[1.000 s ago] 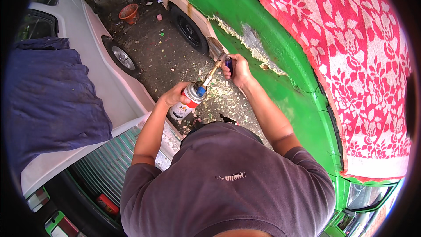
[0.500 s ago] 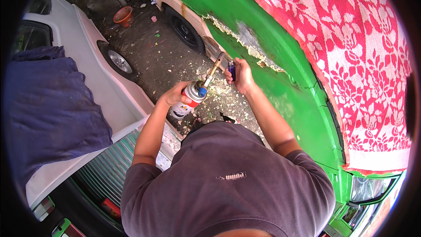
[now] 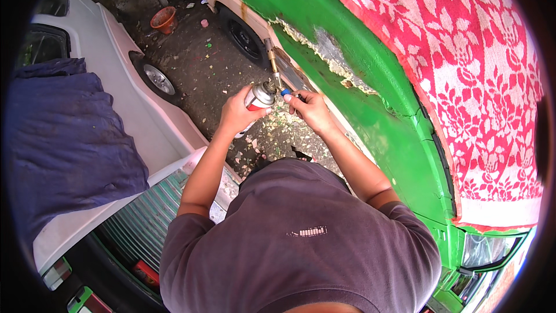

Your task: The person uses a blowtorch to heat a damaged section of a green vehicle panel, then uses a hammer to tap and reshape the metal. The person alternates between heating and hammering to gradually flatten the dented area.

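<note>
My left hand (image 3: pixel 237 111) is wrapped round a red and white gas canister (image 3: pixel 260 97) with a metal top. A blowtorch head (image 3: pixel 273 61) is fitted on it, its brass and steel tube pointing up and away toward the green vehicle. The thumb and fingers of my right hand (image 3: pixel 313 111) pinch the torch's blue knob (image 3: pixel 285 92). A small dark piece shows between the right fingers; it may be the lighter, mostly hidden. Beyond the torch is the green vehicle side (image 3: pixel 370 122), with a patch of peeled, flaking paint (image 3: pixel 333 61).
A white car (image 3: pixel 116 98) with a dark blue cloth (image 3: pixel 72 150) stands on the left. A red and white floral cloth (image 3: pixel 452 81) covers the green vehicle's upper part. Paint flakes (image 3: pixel 275 133) litter the ground. An orange pot (image 3: pixel 164 20) and a black wheel (image 3: pixel 243 37) are farther off.
My right hand has moved left and down from beside the nozzle tip, where it held a blue lighter, to the knob. The torch has swung left, pointing farther away.
</note>
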`<act>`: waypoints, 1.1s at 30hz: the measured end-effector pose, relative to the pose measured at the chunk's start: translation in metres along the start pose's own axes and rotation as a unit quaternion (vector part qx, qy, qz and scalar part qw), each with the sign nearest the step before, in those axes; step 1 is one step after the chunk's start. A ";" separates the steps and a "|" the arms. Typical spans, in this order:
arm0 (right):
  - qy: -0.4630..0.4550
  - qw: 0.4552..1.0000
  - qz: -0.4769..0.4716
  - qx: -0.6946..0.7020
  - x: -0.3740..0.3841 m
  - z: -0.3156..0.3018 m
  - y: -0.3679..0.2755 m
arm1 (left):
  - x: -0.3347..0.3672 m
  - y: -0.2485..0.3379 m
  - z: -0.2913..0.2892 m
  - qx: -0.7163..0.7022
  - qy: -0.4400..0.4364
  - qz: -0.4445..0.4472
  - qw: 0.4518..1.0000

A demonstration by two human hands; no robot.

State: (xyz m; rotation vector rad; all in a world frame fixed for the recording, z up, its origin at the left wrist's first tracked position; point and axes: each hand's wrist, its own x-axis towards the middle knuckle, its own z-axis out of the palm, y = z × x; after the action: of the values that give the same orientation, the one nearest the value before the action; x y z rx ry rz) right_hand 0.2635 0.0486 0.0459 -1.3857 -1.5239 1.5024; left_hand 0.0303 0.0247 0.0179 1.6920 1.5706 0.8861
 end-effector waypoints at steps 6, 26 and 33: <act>0.042 0.996 -0.044 -0.068 0.002 0.002 -0.009 | -0.007 0.014 0.000 0.035 0.039 -0.011 0.999; -0.087 0.944 0.111 0.297 0.003 0.006 -0.002 | -0.019 0.014 0.006 0.064 0.106 0.008 0.992; -0.047 0.957 0.085 0.273 0.003 0.012 -0.004 | -0.025 0.015 0.011 0.074 0.119 -0.003 0.990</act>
State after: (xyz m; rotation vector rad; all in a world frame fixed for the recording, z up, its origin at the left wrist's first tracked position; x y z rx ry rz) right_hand 0.2508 0.0486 0.0468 -1.1414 -0.9420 1.9318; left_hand 0.0466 -0.0011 0.0233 1.7325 1.8393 1.0220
